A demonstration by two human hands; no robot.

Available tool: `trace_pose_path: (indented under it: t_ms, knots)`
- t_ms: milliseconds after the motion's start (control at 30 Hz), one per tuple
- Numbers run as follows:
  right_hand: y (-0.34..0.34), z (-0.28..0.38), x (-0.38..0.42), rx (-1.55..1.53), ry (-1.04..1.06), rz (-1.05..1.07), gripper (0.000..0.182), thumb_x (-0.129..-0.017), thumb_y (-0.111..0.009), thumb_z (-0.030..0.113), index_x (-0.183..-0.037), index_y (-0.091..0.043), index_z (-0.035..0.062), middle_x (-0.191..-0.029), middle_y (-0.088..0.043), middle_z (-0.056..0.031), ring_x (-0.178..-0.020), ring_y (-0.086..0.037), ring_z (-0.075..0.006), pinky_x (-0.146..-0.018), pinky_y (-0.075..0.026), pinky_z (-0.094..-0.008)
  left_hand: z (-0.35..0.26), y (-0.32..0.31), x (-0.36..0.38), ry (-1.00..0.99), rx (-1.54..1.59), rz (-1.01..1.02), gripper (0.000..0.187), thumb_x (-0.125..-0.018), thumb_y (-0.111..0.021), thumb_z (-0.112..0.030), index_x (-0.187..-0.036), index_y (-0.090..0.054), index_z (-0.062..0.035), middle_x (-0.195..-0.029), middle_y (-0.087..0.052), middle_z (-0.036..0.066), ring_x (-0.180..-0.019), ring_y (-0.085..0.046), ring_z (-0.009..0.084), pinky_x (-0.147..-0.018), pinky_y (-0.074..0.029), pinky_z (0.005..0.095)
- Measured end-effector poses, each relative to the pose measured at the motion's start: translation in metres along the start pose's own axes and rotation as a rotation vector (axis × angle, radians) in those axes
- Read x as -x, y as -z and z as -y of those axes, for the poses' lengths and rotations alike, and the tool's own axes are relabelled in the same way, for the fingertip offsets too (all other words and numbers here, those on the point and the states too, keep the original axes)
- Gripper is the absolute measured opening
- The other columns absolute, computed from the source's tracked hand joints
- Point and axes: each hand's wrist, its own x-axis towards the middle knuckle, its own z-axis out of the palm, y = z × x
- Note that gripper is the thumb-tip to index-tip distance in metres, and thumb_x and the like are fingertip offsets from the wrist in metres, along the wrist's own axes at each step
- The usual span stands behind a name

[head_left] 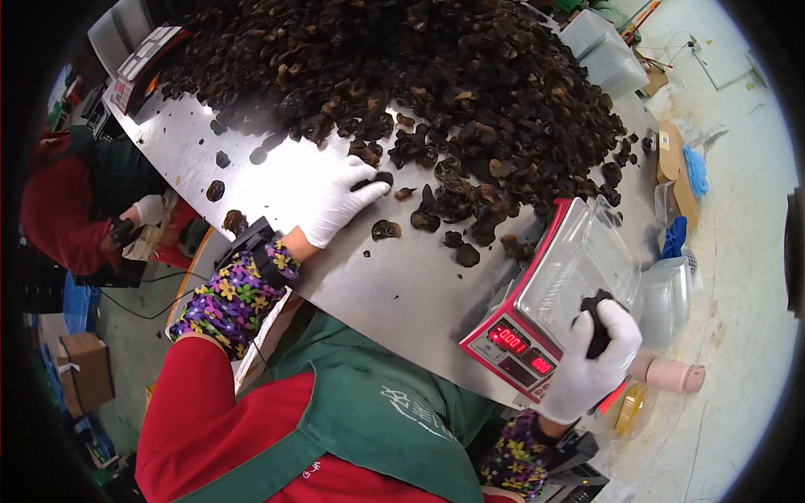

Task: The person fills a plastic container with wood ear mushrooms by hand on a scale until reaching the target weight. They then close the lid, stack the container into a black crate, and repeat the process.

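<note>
The left hand (340, 201), in a white glove, lay fingers together on the shiny steel table (394, 285), fingertips touching a dark dried mushroom piece (375, 179) at the pile's edge. At four o'clock from it, the right hand (597, 360) pinched a clump of black dried mushrooms (597, 323) over the clear plastic tray (579, 260) on the red digital scale (513, 344). The big heap of dark mushrooms (436, 75) lay at twelve o'clock.

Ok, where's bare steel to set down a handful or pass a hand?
Bare table lies between the left hand and the scale, with few stray pieces. Another strip lies left of that hand. Crowded: the dried mushroom pile above. The right hand holds mushrooms at the scale's clear tray.
</note>
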Motion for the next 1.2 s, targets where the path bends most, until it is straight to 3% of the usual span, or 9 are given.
trace_pose_path:
  t_ms: [200, 367, 400, 533, 700, 867, 900, 1067, 1200]
  knots:
    - [0.011, -0.050, 0.003, 0.086, -0.019, 0.332, 0.047, -0.081, -0.076, 0.003, -0.126, -0.063, 0.0034, -0.126, -0.060, -0.0177, -0.119, -0.055, -0.0364, -0.103, -0.042, -0.0435, -0.041, 0.014, -0.004, 0.267, 0.391, -0.058, 0.019, -0.089, -0.076, -0.019, -0.098, -0.073, -0.0024, -0.090, -0.061, 0.009, -0.080, -0.060, 0.0207, -0.075, -0.048, 0.0328]
    - [0.027, -0.049, 0.020, 0.097, -0.113, 0.166, 0.035, -0.086, -0.070, 0.002, -0.121, -0.065, 0.0016, -0.128, -0.060, -0.0176, -0.121, -0.055, -0.0354, -0.105, -0.041, -0.0441, -0.137, -0.029, 0.000, -0.416, 0.252, -0.012, 0.018, -0.081, -0.079, -0.018, -0.092, -0.072, -0.0062, -0.089, -0.059, 0.009, -0.082, -0.060, 0.0263, -0.068, -0.050, 0.0366]
    - [0.030, -0.049, 0.025, 0.089, -0.107, 0.162, 0.035, -0.086, -0.070, 0.002, -0.121, -0.065, 0.0016, -0.128, -0.060, -0.0176, -0.121, -0.055, -0.0354, -0.105, -0.041, -0.0441, -0.152, -0.046, 0.001, -0.545, 0.215, 0.045, 0.021, -0.084, -0.077, -0.018, -0.103, -0.074, -0.0101, -0.092, -0.061, 0.007, -0.086, -0.063, 0.0241, -0.074, -0.053, 0.0357]
    - [0.041, -0.055, 0.044, 0.167, -0.113, 0.057, 0.025, -0.090, -0.062, -0.005, -0.114, -0.066, 0.0004, -0.127, -0.061, -0.0168, -0.119, -0.057, -0.0345, -0.101, -0.045, -0.0423, -0.236, -0.118, 0.012, -0.721, 0.196, 0.108, 0.024, -0.084, -0.072, -0.035, -0.087, -0.064, -0.0123, -0.092, -0.056, 0.006, -0.083, -0.063, 0.0254, -0.064, -0.055, 0.0362]
    - [0.062, -0.067, 0.066, 0.169, -0.204, 0.005, 0.021, -0.093, -0.059, -0.003, -0.112, -0.066, -0.0019, -0.122, -0.062, -0.0178, -0.117, -0.058, -0.0341, -0.101, -0.046, -0.0434, -0.258, -0.189, 0.006, -0.775, -0.087, 0.271, 0.022, -0.081, -0.073, -0.031, -0.088, -0.066, -0.0124, -0.092, -0.057, 0.006, -0.085, -0.062, 0.0269, -0.065, -0.055, 0.0371]
    - [0.072, -0.073, 0.078, 0.197, -0.196, 0.018, 0.019, -0.096, -0.058, 0.002, -0.112, -0.066, -0.0017, -0.123, -0.062, -0.0182, -0.118, -0.058, -0.0339, -0.101, -0.046, -0.0447, -0.242, -0.188, 0.019, -0.863, 0.008, 0.291, 0.034, -0.078, -0.076, -0.033, -0.101, -0.065, -0.0108, -0.111, -0.057, 0.012, -0.113, -0.057, 0.0333, -0.077, -0.057, 0.0414]
    - [0.071, -0.074, 0.079, 0.177, -0.199, 0.013, 0.018, -0.096, -0.058, 0.002, -0.113, -0.066, -0.0015, -0.123, -0.062, -0.0181, -0.119, -0.058, -0.0339, -0.101, -0.046, -0.0444, -0.243, -0.181, 0.021, -0.869, 0.005, 0.371, 0.035, -0.082, -0.075, -0.030, -0.109, -0.065, -0.0115, -0.124, -0.054, 0.014, -0.121, -0.054, 0.0345, -0.084, -0.056, 0.0406]
    - [0.065, -0.070, 0.079, 0.108, -0.225, 0.002, 0.018, -0.098, -0.058, 0.003, -0.113, -0.066, -0.0012, -0.122, -0.062, -0.0172, -0.118, -0.058, -0.0334, -0.101, -0.046, -0.0431, -0.196, -0.113, 0.024, -0.707, 0.435, 0.334, 0.018, -0.089, -0.070, -0.015, -0.107, -0.070, -0.0110, -0.113, -0.063, 0.010, -0.114, -0.059, 0.0288, -0.091, -0.051, 0.0374]
    - [0.066, -0.072, 0.084, 0.119, -0.221, 0.002, 0.017, -0.098, -0.058, 0.004, -0.113, -0.066, -0.0008, -0.122, -0.063, -0.0162, -0.117, -0.058, -0.0326, -0.101, -0.046, -0.0421, -0.106, -0.057, 0.019, -0.206, 0.081, 0.157, 0.017, -0.088, -0.069, -0.013, -0.105, -0.071, -0.0121, -0.103, -0.064, 0.009, -0.100, -0.062, 0.0285, -0.088, -0.051, 0.0388]
